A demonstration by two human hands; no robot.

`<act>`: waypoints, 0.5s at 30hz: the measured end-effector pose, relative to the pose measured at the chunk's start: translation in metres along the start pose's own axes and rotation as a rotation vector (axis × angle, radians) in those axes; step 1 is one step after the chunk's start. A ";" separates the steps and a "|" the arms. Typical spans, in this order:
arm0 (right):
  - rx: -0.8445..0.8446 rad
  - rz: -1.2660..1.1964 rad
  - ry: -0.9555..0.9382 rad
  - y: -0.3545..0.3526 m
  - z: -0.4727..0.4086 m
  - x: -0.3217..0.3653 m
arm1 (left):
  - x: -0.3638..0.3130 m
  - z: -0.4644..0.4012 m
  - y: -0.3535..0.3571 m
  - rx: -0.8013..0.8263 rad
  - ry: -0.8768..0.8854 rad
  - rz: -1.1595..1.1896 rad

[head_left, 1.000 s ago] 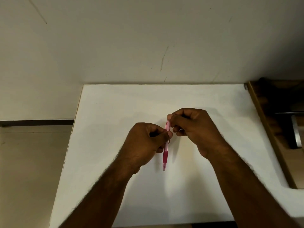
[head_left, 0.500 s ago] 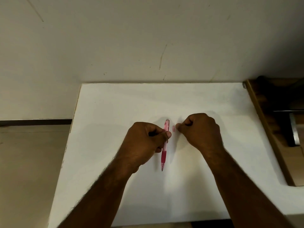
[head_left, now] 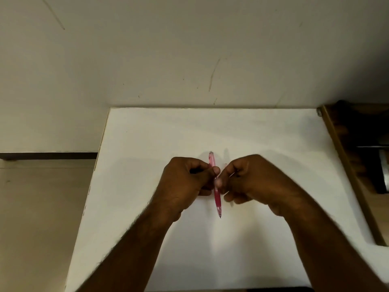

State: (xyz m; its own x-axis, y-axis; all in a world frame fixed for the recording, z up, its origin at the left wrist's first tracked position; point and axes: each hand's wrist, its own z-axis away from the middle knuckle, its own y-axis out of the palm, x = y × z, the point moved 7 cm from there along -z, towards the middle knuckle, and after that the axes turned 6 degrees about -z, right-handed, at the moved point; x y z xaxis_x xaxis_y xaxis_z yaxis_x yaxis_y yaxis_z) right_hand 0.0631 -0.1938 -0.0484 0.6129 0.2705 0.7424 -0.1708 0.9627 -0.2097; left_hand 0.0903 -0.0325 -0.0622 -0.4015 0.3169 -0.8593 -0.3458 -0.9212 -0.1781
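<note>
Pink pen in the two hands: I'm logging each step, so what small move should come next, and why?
Probably the right hand should close its fingertips on the barrel of the pink pen: the left hand grips the pen, while the right hand sits beside it, blurred, grip unclear.

Pink translucent pen with darker pink grip, white table, beige wall

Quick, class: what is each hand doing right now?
Left hand: grips the pink pen.
Right hand: curled at the pen, blurred; cannot be told.
</note>
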 end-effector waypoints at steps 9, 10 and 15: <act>-0.137 0.200 0.002 0.000 -0.007 -0.008 | -0.004 -0.004 -0.025 -0.346 0.089 -0.412; -0.165 0.268 -0.006 0.000 -0.009 -0.009 | -0.005 -0.003 -0.029 -0.388 0.091 -0.506; -0.260 0.570 -0.029 0.006 -0.014 -0.004 | 0.001 -0.004 -0.016 -0.320 0.038 -0.729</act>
State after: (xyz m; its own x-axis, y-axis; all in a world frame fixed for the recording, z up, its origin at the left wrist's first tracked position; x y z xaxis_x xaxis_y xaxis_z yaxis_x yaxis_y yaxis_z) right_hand 0.0705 -0.1886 -0.0617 0.4592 0.7445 0.4847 -0.2690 0.6365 -0.7228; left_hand 0.0992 -0.0184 -0.0623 -0.1366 0.8619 -0.4883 -0.2473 -0.5070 -0.8257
